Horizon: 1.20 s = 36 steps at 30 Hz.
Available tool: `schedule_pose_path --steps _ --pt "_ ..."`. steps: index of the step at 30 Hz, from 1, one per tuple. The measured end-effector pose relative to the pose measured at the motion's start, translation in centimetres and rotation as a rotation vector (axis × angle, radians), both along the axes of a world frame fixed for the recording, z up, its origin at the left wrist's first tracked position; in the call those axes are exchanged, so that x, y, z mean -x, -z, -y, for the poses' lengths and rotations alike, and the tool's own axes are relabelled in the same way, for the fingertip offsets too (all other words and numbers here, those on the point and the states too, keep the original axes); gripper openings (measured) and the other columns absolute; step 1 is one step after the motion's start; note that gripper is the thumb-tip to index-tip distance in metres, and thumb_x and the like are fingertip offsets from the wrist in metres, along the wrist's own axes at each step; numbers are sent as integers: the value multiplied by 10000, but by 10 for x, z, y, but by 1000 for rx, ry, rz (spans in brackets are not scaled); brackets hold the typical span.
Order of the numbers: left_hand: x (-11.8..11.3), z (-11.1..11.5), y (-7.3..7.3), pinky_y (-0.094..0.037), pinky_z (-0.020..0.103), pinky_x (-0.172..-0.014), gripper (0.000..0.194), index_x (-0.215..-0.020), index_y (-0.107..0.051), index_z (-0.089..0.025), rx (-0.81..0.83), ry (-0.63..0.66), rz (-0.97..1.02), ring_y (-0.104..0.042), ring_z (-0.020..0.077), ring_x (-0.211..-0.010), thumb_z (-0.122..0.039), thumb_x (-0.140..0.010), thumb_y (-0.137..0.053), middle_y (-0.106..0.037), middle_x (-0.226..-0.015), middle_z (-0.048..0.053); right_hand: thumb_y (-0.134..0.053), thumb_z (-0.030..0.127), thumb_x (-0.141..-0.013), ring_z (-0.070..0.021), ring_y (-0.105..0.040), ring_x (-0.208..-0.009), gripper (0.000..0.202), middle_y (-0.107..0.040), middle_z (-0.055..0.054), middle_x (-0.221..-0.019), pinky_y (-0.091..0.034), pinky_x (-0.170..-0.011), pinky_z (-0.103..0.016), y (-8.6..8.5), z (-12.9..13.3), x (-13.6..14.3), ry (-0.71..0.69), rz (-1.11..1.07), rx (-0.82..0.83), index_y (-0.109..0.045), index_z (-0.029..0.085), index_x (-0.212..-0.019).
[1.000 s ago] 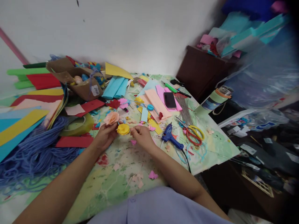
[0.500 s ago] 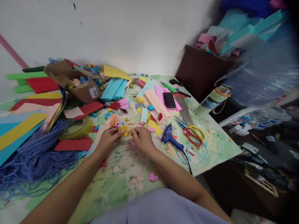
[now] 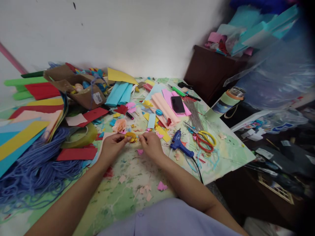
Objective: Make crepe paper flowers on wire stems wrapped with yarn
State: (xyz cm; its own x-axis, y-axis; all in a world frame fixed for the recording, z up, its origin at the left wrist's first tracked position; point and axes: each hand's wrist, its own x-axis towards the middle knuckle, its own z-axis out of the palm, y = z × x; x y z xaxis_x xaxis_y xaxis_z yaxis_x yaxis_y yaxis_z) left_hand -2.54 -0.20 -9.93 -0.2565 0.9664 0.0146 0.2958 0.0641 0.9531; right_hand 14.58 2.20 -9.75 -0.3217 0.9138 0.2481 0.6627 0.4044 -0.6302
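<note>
A small yellow crepe-paper flower (image 3: 131,136) is pinched between the thumb and fingers of my left hand (image 3: 111,146), above the middle of the table. Just to its right, my right hand (image 3: 152,145) is closed in a pinch close to the flower's edge. What its fingertips grip is too small to make out. Behind my left hand lies a peach paper flower (image 3: 119,125). A blue glue gun (image 3: 181,144) rests to the right of my right hand, beside scissors (image 3: 205,139) with red and yellow handles.
Blue yarn (image 3: 41,164), a tape roll (image 3: 83,136) and coloured paper sheets (image 3: 22,137) crowd the left. Behind them stands a cardboard box (image 3: 73,88). A phone (image 3: 177,104) lies on crepe paper, near thin wires (image 3: 194,113). A bottle (image 3: 227,101) stands at the right edge.
The yellow flower has turned slightly in my left fingers and looks flatter. Both hands stay at nearly the same spot; the view has shifted a little.
</note>
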Motion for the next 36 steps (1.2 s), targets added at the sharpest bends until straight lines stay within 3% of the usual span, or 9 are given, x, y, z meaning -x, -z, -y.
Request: schedule_pose_path --steps 4,9,15,21,25,29,36 --pt "0 -2 1 -371 244 -506 300 -668 -709 -178 31 -21 119 -482 126 -507 -470 -622 -757 -583 -531 -16 -500 267 -938 -166 -528 -736 291 -626 -38 -700 -316 -682 -268 -4 3 1 -21 20 -31 -620 166 -692" --pt "6 -8 14 -424 261 -529 358 -694 -698 -183 8 -27 234 -552 159 -557 -496 -551 -796 -653 -620 19 -483 266 -944 -164 -516 -737 298 -605 -29 -699 -332 -690 -269 -9 7 0 -22 -16 -39 -605 174 -688" --pt "19 -7 22 -474 277 -587 258 -761 -736 -212 -41 -31 165 -613 186 -629 -299 -529 -807 -699 -691 22 -519 243 -925 -165 -522 -760 231 -627 -24 -733 -340 -720 -274 -10 11 -2 -50 -70 -48 -632 175 -736" --pt "23 -4 20 -516 322 -737 178 -753 -755 -238 -153 -39 -49 -657 207 -747 -246 -575 -749 -736 -792 22 -522 247 -930 -167 -517 -761 225 -628 -31 -741 -343 -730 -282 -10 11 -3 -63 -50 -74 -653 167 -766" --pt "28 -3 26 -516 324 -791 174 -804 -763 -248 -239 12 -137 -667 209 -810 -229 -635 -722 -744 -842 27 -513 257 -941 -172 -526 -788 235 -637 -39 -762 -351 -751 -286 -11 10 -4 -63 -34 -62 -658 162 -784" --pt "29 -1 32 -519 324 -807 185 -816 -764 -256 -273 -19 -146 -668 206 -817 -221 -637 -737 -739 -849 26 -509 268 -946 -177 -521 -795 237 -639 -40 -768 -351 -756 -290 -12 9 -5 -67 -14 -64 -658 164 -792" --pt "27 -2 27 -532 332 -780 198 -792 -755 -240 -205 19 -19 -670 217 -796 -257 -596 -776 -732 -828 39 -499 277 -953 -193 -507 -828 238 -651 -56 -795 -341 -785 -315 -9 11 -3 -84 64 -150 -651 156 -815"
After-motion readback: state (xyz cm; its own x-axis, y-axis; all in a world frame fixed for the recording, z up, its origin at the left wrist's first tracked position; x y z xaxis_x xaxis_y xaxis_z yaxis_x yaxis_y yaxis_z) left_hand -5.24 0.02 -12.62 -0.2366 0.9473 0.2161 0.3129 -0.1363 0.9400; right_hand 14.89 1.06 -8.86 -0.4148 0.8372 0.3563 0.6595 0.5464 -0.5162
